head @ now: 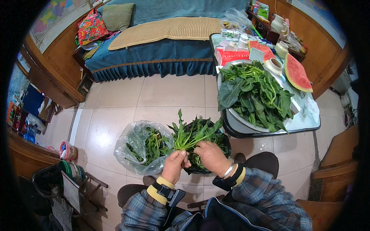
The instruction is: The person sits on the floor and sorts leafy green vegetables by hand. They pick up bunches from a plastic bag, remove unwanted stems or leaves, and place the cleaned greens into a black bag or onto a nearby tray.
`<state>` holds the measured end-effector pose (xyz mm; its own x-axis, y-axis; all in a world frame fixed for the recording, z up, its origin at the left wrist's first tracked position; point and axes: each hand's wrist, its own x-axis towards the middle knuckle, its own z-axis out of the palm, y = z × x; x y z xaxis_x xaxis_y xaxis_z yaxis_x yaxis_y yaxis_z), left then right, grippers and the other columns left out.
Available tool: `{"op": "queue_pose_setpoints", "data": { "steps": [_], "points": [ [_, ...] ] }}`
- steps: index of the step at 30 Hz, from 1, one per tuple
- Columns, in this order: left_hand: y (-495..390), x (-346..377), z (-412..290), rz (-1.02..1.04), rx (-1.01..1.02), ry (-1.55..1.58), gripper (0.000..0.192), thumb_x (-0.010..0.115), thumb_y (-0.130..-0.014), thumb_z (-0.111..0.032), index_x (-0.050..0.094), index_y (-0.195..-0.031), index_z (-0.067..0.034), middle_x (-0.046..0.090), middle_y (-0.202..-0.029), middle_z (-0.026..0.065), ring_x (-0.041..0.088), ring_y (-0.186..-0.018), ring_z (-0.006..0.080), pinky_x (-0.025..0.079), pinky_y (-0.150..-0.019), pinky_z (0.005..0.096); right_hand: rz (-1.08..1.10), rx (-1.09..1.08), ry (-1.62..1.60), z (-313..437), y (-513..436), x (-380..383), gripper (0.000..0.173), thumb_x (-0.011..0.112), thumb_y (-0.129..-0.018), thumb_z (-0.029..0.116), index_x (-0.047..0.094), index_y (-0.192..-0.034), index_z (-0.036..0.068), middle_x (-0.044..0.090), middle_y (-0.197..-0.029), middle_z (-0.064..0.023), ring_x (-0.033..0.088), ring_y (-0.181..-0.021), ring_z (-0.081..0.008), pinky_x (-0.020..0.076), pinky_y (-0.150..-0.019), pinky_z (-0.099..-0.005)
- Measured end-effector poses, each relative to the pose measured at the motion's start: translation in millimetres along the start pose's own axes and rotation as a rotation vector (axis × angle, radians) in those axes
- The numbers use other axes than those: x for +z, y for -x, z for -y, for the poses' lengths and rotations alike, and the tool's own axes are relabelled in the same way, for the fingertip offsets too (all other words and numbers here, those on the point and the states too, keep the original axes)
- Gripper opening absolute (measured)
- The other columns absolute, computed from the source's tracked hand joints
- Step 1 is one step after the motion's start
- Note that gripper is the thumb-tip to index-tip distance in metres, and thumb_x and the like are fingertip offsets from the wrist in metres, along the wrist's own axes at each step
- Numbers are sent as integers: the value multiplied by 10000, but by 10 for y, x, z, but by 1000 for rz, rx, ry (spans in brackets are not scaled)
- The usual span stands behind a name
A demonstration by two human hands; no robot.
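Observation:
My left hand [175, 163] pinches a leafy green plant [185, 138], which looks like spinach, by its root end, leaves fanning up and to the right. Bent fingers of my right hand [212, 157] are at the right side of its stems; their tips are partly hidden, so a grip is not certain. Beneath my hands, a black bag-lined container [227, 144] holds more greens. Left of it on the floor stands a clear plastic bag [124, 144] with leaves and stems inside. A large metal basin [235, 114] heaped with broad green leaves [257, 95] sits on the table at the right.
The dark-edged table [306, 115] also carries watermelon pieces [297, 73], white jars [273, 65] and a red box [231, 55]. A blue-covered sofa [150, 55] spans the back. A folding chair [72, 193] and a small bucket [69, 151] stand on the left.

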<state>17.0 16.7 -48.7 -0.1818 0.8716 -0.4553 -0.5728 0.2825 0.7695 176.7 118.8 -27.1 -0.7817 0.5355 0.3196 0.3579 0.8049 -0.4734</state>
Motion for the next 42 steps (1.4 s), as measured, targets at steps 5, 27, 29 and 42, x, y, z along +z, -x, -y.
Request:
{"op": "queue_pose_setpoints", "data": {
  "steps": [5,27,29,42],
  "points": [
    [-17,24,47,-32,3,-50,222,552,-986,-230,589,-884,-37,584,-726,17,588,-632,122,466,-596,233,-31,99,-153,148,-24,4,123,592,-845,159,601,-931,70,605,-848,-113,631,-717,-327,522,-614,-411],
    [-2,88,24,-119,69,-191,153,636,-933,-161,591,-880,-25,591,-716,18,585,-608,105,472,-558,233,-173,-96,-100,155,-96,-229,196,625,-785,73,632,-981,69,600,-984,-89,596,-961,-301,493,-854,-402],
    [-13,87,39,-138,100,-272,153,655,-918,-149,597,-869,-16,598,-702,14,589,-592,93,466,-526,228,-201,-186,-96,162,-126,-237,200,632,-780,73,632,-980,77,599,-1004,-81,575,-1029,-298,448,-937,-429],
    [43,81,-104,41,144,-493,154,553,-972,-140,572,-896,-7,586,-702,16,600,-599,104,486,-539,238,-144,-85,-173,40,-83,-79,204,691,-749,50,639,-945,72,624,-966,-62,603,-929,-274,424,-997,-446]
  ]
}}
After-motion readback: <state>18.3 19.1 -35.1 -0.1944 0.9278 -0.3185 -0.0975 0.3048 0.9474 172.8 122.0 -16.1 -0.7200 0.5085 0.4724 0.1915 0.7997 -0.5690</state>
